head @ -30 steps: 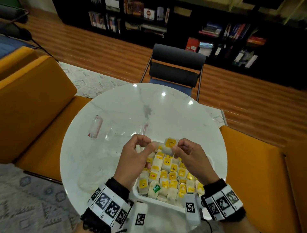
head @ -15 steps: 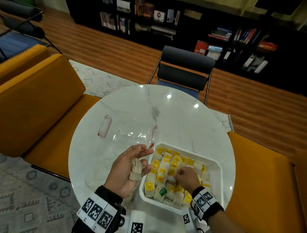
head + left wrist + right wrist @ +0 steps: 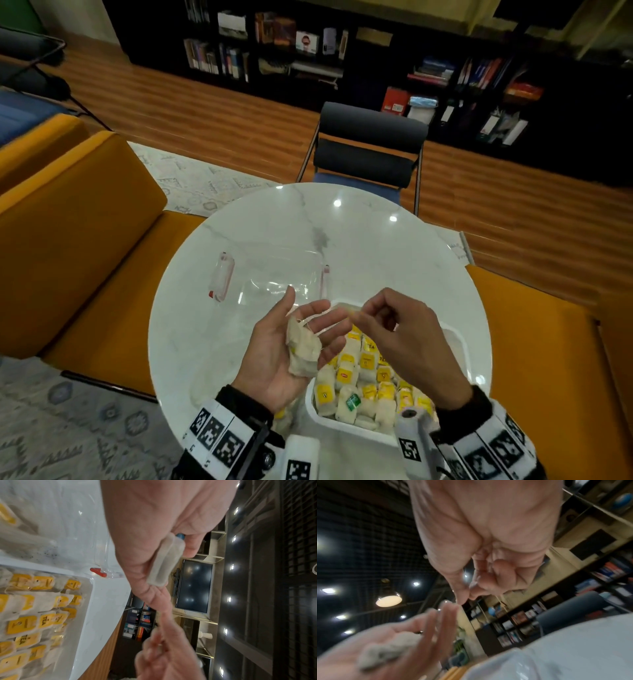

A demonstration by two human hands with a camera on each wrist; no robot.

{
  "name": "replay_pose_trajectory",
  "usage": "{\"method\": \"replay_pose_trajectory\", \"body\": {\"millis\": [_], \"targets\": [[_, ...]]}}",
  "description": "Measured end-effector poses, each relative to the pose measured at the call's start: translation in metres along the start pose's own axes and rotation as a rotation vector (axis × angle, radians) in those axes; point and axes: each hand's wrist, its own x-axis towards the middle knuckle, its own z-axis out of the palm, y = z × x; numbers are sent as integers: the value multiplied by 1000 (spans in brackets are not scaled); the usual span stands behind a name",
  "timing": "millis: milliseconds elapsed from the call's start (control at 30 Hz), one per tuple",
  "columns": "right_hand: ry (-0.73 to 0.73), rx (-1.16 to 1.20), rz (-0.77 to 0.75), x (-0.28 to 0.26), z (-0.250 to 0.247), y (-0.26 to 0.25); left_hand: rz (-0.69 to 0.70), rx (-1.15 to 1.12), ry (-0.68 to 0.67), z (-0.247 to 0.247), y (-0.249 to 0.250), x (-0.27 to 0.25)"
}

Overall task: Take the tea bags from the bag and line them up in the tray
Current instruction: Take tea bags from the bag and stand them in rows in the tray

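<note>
My left hand (image 3: 279, 346) lies palm-up, fingers spread, cradling loose tea bags (image 3: 303, 347), while at its two o'clock my right hand (image 3: 404, 337) pinches their string above the tray (image 3: 460, 337).

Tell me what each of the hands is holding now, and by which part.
Left hand: crumpled beige paper tea bags lying on its open palm. Right hand: pinched fingertips, apparently on their thin string; unclear.
</note>
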Motion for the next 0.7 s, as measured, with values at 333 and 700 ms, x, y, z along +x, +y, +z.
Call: {"method": "replay_pose_trajectory", "body": {"millis": [333,700], "targets": [[-195,-380,-117,-16,36,-25,-119,205,-45,-3,-1,3],[-51,-38,76,-14,35,-47,-111,454,-136,-20,6,4]]}}
